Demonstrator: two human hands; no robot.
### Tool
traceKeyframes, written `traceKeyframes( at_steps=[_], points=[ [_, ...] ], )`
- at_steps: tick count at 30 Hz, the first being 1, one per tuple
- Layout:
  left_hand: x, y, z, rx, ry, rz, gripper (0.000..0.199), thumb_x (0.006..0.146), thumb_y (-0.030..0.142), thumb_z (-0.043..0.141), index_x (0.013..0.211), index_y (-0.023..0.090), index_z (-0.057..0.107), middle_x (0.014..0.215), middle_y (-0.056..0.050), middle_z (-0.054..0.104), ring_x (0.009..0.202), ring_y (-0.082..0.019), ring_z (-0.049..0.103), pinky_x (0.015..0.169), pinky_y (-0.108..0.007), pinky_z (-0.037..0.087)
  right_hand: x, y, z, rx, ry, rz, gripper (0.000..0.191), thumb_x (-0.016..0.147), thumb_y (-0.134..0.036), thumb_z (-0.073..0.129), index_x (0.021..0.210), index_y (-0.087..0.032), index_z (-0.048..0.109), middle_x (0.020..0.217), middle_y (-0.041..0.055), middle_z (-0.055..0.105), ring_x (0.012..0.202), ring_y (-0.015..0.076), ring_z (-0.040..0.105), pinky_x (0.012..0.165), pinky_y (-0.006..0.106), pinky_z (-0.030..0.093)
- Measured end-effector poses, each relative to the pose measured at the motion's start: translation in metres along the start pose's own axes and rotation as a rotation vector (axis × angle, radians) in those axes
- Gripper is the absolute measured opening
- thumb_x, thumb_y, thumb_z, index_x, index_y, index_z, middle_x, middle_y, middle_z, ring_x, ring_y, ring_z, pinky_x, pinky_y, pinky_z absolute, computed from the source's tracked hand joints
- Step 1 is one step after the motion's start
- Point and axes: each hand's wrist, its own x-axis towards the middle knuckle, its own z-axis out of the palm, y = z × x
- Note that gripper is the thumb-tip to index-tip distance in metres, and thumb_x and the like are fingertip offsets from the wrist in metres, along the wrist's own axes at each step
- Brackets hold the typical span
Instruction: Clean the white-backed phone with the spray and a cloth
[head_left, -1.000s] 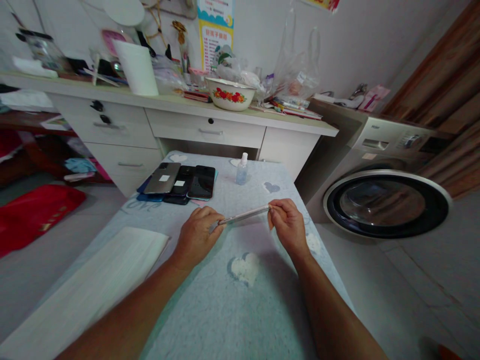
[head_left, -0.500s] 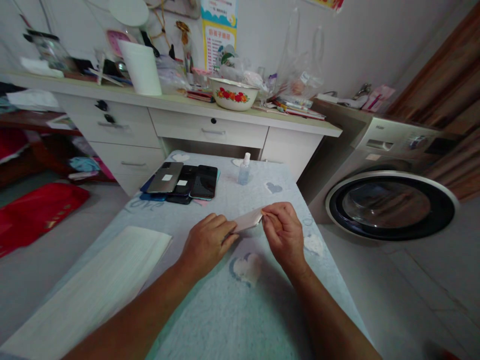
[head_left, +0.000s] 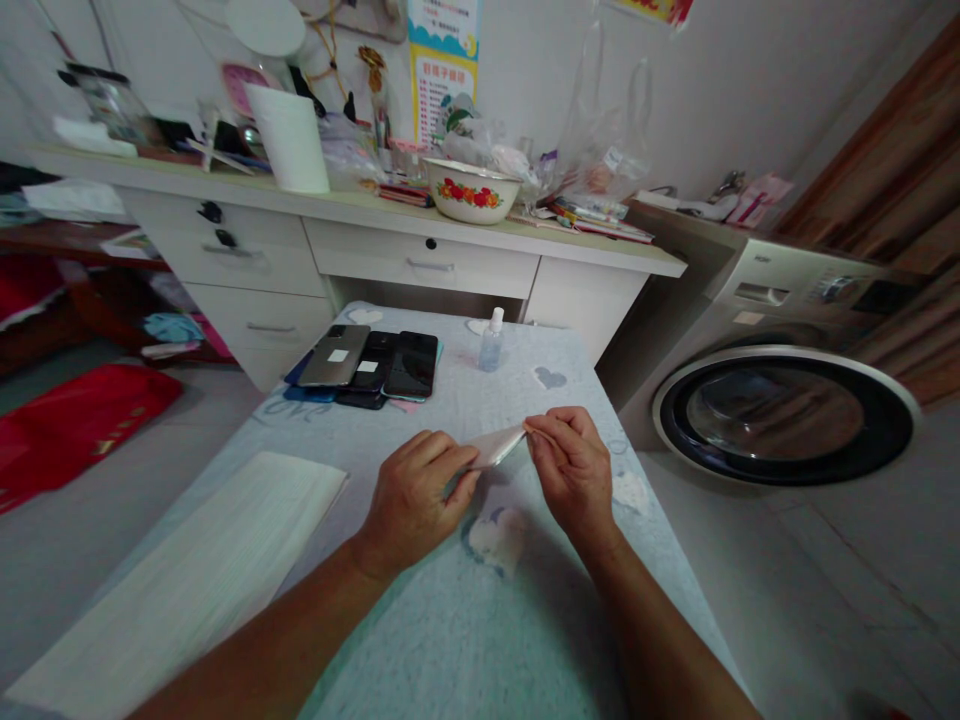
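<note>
Above the middle of the table, my left hand (head_left: pixel 420 490) grips the near-left end of a thin, pale phone (head_left: pixel 496 446), thumb below and fingers on top. It is tilted, its right end higher, with a shiny edge facing me. The pinched thumb and fingers of my right hand (head_left: pixel 571 462) are on its upper right corner; the fingers hide that corner. Beyond my hands stands a small clear spray bottle (head_left: pixel 491 345) with a white cap. To its left lie several stacked phones, among them a grey phone (head_left: pixel 335 356) with a white sticker and a black phone (head_left: pixel 411 364).
A long whitish board or folded sheet (head_left: pixel 187 580) lies on the table's left side. Past the far edge is a white drawer cabinet (head_left: pixel 360 250), bearing a flowered bowl (head_left: pixel 472 192) and clutter. A washing machine (head_left: pixel 750 290) stands at right; a red bag (head_left: pixel 82 430) lies on the floor.
The pale phone has tilted more steeply, showing less of its flat face. Both hands stay on it with only slight shifts. The whole view has moved a little.
</note>
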Motion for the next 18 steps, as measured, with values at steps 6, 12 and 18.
traceKeyframes(
  at_steps=[6, 12, 18],
  points=[
    [-0.001, 0.0, -0.001, 0.012, 0.011, 0.0, 0.012, 0.084, 0.019, 0.054, 0.091, 0.019, 0.065, 0.077, -0.003, 0.059, 0.075, -0.018, 0.055, 0.069, -0.032, 0.045, -0.001, -0.002, 0.003, -0.015, 0.018, -0.027, 0.025, 0.086, -0.01, 0.053, 0.103, -0.024, 0.065, 0.09, 0.0036, 0.055, 0.083, 0.0151, 0.057, 0.071, 0.029, 0.051],
    [-0.001, 0.0, -0.001, 0.018, 0.017, 0.007, 0.012, 0.084, 0.018, 0.054, 0.09, 0.018, 0.064, 0.078, -0.004, 0.06, 0.076, -0.018, 0.055, 0.069, -0.032, 0.046, -0.007, -0.01, 0.007, -0.058, 0.014, -0.095, 0.031, 0.085, -0.007, 0.051, 0.106, -0.025, 0.064, 0.091, 0.004, 0.054, 0.083, 0.0151, 0.057, 0.07, 0.029, 0.051],
    [0.001, 0.0, -0.001, 0.03, 0.029, 0.012, 0.013, 0.085, 0.019, 0.052, 0.089, 0.019, 0.065, 0.078, -0.004, 0.061, 0.077, -0.017, 0.057, 0.07, -0.031, 0.047, -0.017, -0.02, 0.011, -0.021, -0.052, -0.146, 0.04, 0.083, -0.006, 0.05, 0.115, -0.027, 0.06, 0.097, 0.0056, 0.054, 0.088, 0.0165, 0.057, 0.073, 0.031, 0.052]
  ],
)
